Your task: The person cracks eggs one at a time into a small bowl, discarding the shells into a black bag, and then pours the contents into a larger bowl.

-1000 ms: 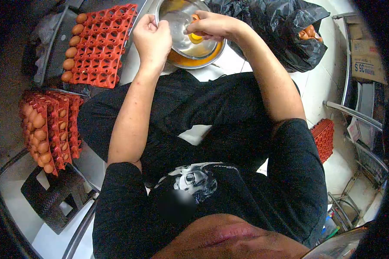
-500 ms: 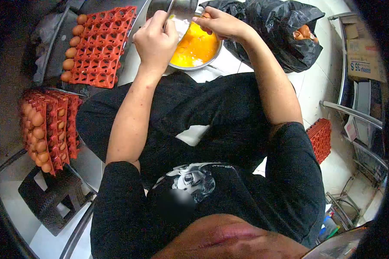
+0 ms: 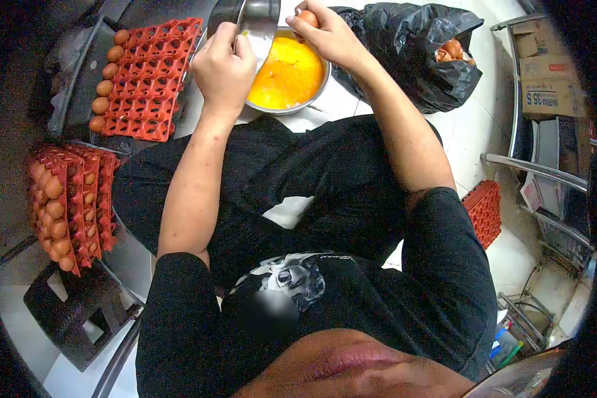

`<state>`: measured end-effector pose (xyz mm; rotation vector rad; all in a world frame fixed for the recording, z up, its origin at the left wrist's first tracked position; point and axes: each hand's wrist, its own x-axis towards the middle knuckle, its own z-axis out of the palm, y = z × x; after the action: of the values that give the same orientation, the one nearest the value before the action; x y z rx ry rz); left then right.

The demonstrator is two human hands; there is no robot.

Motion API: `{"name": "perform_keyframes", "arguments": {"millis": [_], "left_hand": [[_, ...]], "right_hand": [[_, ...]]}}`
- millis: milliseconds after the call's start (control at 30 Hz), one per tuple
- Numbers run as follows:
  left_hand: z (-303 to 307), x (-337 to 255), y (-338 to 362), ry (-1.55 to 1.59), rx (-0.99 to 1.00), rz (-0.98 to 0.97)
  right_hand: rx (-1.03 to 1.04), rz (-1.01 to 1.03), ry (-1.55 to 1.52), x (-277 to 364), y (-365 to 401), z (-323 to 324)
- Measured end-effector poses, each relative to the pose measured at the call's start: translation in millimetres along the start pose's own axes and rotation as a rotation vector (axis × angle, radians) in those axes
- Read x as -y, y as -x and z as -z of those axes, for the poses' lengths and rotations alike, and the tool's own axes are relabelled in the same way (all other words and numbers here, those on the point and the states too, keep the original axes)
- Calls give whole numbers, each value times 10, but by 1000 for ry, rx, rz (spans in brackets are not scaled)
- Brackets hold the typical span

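Note:
My left hand [image 3: 224, 66] is closed on the rim of a small metal container [image 3: 264, 14], which overlaps the left side of a steel bowl [image 3: 284, 110]. Beaten-looking orange-yellow egg [image 3: 288, 76] fills much of that bowl. A brown egg [image 3: 307, 18] sits in the closed fingers of my right hand [image 3: 331, 36], close over the bowl's far edge. The top of the small container is cut off by the frame edge.
On the left lies a red egg tray [image 3: 146, 79] with a single column of brown eggs [image 3: 105, 87] along its side. Stacked trays of eggs [image 3: 60, 205] stand below it. A black plastic bag [image 3: 404, 60] with eggshells [image 3: 452, 50] is right of the bowl; metal shelving [image 3: 537, 169] holds cardboard boxes.
The whole view has shifted slightly, moving the scene left. My right hand has lifted and turned a little, so more of the egg shows. My left hand keeps its hold on the metal container.

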<state>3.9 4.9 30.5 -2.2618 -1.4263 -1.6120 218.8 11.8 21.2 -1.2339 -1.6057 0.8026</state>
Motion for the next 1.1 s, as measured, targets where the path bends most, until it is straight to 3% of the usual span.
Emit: {"name": "perform_keyframes", "arguments": {"millis": [100, 167, 233, 300, 400, 433, 467, 567, 633, 667, 700, 767, 800, 867, 933, 967, 1000, 1033, 1100], "left_hand": [[-8, 33, 4, -1, 3, 20], [37, 9, -12, 40, 59, 224], [56, -8, -42, 170, 44, 360], [114, -62, -83, 322, 72, 488], [4, 150, -45, 376, -15, 409], [-15, 201, -41, 455, -29, 399], [4, 202, -46, 251, -15, 401], [-2, 135, -65, 347, -35, 412], [8, 131, -72, 299, 17, 450], [14, 125, -72, 240, 75, 481], [20, 102, -79, 251, 69, 492], [25, 51, -87, 261, 31, 458], [-19, 63, -69, 265, 21, 470], [-99, 156, -37, 314, -40, 423], [-50, 102, -38, 307, -17, 464], [-105, 109, -9, 325, -79, 448], [-156, 137, 34, 267, 16, 552], [-142, 81, 33, 325, -7, 611], [-269, 91, 110, 297, -87, 672]], "right_hand": [[114, -52, 81, -420, 26, -169], [197, -48, 207, -293, 128, -229], [147, 11, 279, -254, 133, -230], [-17, -45, 298, -99, 61, -19], [-425, -76, 316, 321, 50, 567], [-541, -86, 431, 350, 49, 849], [-696, -66, 504, 420, 90, 1107], [-1017, -73, 577, 215, 283, 2185], [-1166, -379, 669, 463, 426, 2435], [-1160, -368, 685, 484, 458, 2451], [-804, -559, 432, 589, 536, 2378], [-371, -841, 374, 133, 586, 2602], [-290, -832, 393, 203, 524, 2681], [-270, -743, 784, 316, 400, 2750], [-434, -465, 1133, 182, 159, 2902], [-492, -362, 1032, 122, -68, 2810], [-539, -256, 933, 68, -288, 2717], [-536, -225, 765, 430, -413, 2355], [-363, -172, 710, 876, -765, 1515]]}}
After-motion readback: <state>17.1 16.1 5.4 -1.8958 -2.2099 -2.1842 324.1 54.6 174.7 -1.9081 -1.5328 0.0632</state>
